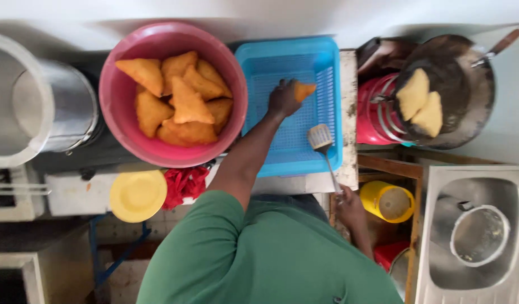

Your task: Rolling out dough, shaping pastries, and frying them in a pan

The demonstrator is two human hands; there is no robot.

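- A cramped cooking corner is seen from above: a pale counter (74, 194) against a white wall, a steel sink (473, 225) at the right, and a large metal pot (40, 104) at the far left.
- The person's left hand (283, 98) reaches into the blue plastic basket (332, 67), fingers closed around one golden fried triangular pastry (303, 90), which sits low over the basket's mesh floor.
- The right hand (349, 207) is wrapped around the handle of a slotted metal spatula (320, 137), whose blade rests on the basket's near side.
- Just left of the basket, a pink bowl (116, 101) holds a heap of the same fried pastries (178, 101); to the right, two paler pieces (420, 101) lie in a dark frying pan (468, 95).
- Handling this well seems to call for a light fingertip grip on the pastry's edges, since a fresh crust probably cracks under pressure and may be hot.
- Keeping the spatula blade level and clear of the left wrist would likely prevent oil drips and knocks.
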